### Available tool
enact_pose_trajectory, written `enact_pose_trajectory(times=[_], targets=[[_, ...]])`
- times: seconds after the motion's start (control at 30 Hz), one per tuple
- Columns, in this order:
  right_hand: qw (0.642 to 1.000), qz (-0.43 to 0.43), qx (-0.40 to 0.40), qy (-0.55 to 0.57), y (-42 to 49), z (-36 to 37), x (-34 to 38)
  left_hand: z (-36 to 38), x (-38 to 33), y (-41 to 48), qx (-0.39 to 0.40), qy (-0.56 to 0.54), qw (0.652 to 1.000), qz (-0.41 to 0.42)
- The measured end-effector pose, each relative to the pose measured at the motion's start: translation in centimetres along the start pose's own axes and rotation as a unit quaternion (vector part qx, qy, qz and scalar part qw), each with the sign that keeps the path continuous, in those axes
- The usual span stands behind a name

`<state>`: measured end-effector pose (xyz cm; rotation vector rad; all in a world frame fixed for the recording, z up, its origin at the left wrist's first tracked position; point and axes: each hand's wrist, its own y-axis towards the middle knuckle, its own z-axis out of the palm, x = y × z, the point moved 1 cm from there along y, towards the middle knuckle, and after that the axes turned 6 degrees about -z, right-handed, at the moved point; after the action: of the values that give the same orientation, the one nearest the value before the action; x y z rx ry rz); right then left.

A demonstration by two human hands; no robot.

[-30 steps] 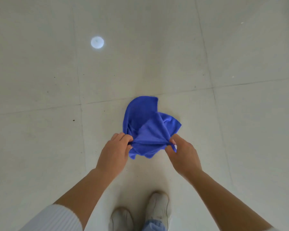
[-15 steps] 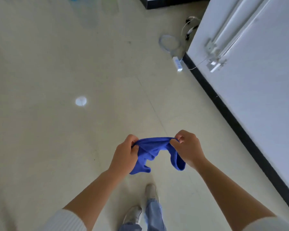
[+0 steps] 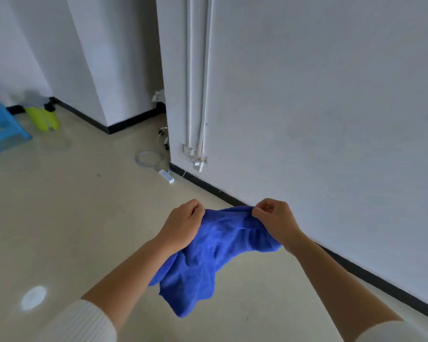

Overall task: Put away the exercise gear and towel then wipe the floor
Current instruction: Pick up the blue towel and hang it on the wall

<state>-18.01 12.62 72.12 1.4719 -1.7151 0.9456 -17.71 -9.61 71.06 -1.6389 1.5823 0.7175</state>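
A blue towel point(image 3: 208, 262) hangs in the air between my two hands, well above the beige tiled floor point(image 3: 72, 218). My left hand point(image 3: 181, 224) grips its upper left edge with curled fingers. My right hand point(image 3: 274, 220) pinches the upper right edge. The cloth sags loosely below and toward me.
A white wall with a black skirting point(image 3: 356, 267) runs close on the right. A white power strip point(image 3: 167, 176) and a coiled cable point(image 3: 147, 159) lie by the wall corner. A blue stool point(image 3: 0, 124) and a yellow-green bottle point(image 3: 43, 117) stand at the far left.
The towel was lifted off the floor by both hands. My view has risen from the floor toward the wall and corner; the towel now hangs more spread out.
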Motion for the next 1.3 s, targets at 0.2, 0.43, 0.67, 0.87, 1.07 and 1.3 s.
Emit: enact_pose_trajectory(times=[0.2,0.43,0.67,0.87,1.07,1.3], targets=[[0.999,0.001,-0.054,-0.01,-3.4,-13.2,-1.7,6.2,-11.2,0.6,0.069,0.034,0.992,0.099],[0.991,0.023,-0.128,-0.029,-10.4,-30.5,-6.8,18.7,-24.8,-2.3,0.124,0.034,0.977,0.168],[0.992,0.033,-0.113,-0.034,-19.5,-45.6,-12.1,31.9,-36.2,-7.1,0.146,0.007,0.96,0.237],[0.982,0.092,-0.111,-0.124,-27.1,-56.4,-17.7,42.2,-44.9,-11.5,0.2,0.001,0.938,0.281],[0.948,0.112,-0.296,-0.04,-33.1,-65.7,-24.9,50.1,-51.3,-14.8,0.349,0.049,0.877,0.327],[0.862,0.052,-0.487,0.132,-34.6,-72.6,-30.0,62.0,-57.7,-17.7,0.469,0.206,0.759,0.403]])
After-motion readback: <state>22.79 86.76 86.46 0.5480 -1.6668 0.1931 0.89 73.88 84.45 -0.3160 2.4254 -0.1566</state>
